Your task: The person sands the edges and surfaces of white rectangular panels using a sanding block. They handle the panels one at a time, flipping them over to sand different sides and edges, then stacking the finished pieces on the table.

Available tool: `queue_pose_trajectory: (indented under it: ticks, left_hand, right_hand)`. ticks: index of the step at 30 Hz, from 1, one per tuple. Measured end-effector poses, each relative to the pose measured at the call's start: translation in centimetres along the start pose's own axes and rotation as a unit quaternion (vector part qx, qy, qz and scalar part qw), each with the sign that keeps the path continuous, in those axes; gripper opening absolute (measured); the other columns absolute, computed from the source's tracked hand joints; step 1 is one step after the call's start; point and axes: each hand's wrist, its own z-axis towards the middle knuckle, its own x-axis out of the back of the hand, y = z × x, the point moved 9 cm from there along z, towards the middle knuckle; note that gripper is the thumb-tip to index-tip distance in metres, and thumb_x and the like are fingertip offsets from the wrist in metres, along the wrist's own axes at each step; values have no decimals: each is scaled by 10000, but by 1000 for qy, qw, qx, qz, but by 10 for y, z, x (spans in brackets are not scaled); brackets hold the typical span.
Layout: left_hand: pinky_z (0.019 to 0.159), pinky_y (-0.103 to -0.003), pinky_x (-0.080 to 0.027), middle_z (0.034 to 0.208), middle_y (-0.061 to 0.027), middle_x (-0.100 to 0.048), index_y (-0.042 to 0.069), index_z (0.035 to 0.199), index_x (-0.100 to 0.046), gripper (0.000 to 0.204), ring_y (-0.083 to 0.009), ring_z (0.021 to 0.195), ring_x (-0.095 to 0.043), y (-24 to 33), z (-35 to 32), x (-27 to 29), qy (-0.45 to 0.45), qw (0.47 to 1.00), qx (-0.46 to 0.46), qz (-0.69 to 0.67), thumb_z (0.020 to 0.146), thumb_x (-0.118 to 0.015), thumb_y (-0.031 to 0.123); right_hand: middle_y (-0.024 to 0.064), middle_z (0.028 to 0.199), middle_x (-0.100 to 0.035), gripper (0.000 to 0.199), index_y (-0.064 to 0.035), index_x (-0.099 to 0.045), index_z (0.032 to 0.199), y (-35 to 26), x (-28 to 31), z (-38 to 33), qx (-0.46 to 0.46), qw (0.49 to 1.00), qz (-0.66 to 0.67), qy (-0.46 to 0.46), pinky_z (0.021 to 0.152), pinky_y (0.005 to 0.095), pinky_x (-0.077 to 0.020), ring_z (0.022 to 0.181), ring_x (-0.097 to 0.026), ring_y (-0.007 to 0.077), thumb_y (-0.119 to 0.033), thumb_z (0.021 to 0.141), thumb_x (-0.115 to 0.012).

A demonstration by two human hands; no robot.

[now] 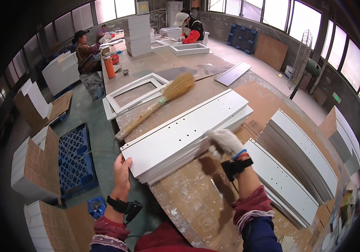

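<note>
A stack of long white panels (188,130) with small drilled holes lies slantwise on the workbench (197,201). My left hand (122,170), bare, grips the near left end of the stack. My right hand (225,143), in a white glove, rests closed on the stack's near long edge. A black strap sits on each wrist.
A straw broom (159,103) and white frames (136,94) lie beyond the stack. More white panels (297,155) are stacked at the right on cardboard. A blue pallet (75,157) and cardboard-wrapped stacks (35,168) stand on the floor at left. Two people (86,56) work at the far benches.
</note>
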Motion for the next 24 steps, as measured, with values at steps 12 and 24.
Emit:
queue_pose_trajectory:
  ticks: [12,24]
  left_hand:
    - [882,-280,-432,1105,-106,-587,-56,1196,-478,356,-169,974,-575,1,10,-3,55,996,12,68,872,-531,84]
    - [898,-284,-429,1133,-120,-573,-65,1219,-452,396,-171,1006,-563,2,17,-18,1,990,39,136,890,-538,137]
  right_hand:
    - [216,1118,-610,652,-34,-502,1233,-24,247,84,128,849,-297,417,898,425,-422,1076,-557,376,-580,891,-403]
    - [182,1040,-628,638,16,-553,1147,0,259,89,103,874,-228,417,866,359,-436,988,-593,274,-541,838,-529]
